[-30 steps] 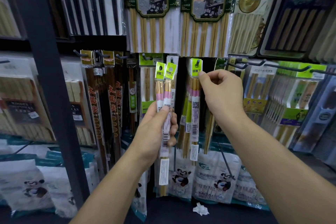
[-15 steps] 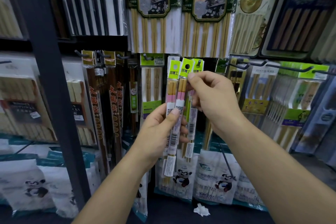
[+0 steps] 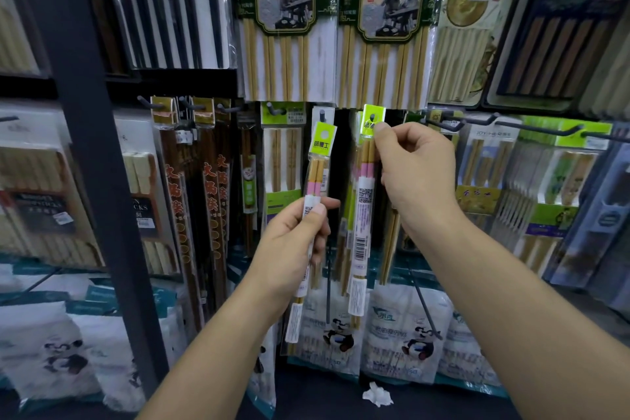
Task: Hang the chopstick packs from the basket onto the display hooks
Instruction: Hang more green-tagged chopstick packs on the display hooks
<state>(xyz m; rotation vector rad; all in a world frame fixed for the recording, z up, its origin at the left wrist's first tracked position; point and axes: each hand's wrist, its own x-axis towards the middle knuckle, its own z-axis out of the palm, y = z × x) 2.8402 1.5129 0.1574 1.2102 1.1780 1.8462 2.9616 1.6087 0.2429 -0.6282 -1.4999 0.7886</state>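
Centre of frame: the left hand (image 3: pixel 293 249) grips the first chopstick pack (image 3: pixel 320 160) upright around its middle, thumb across the label. Just to its right, the right hand (image 3: pixel 416 174) pinches the green header of the second chopstick pack (image 3: pixel 363 215) between thumb and forefinger, level with the row of display hooks (image 3: pixel 504 121) (whether the header hole sits on a hook cannot be told). Larger bamboo packs (image 3: pixel 283 27) hang above.

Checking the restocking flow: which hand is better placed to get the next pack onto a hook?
Right. The right hand pinches one pack by its green header, level with the display hooks. The left hand holds the second pack by its middle, lower down, header untouched.
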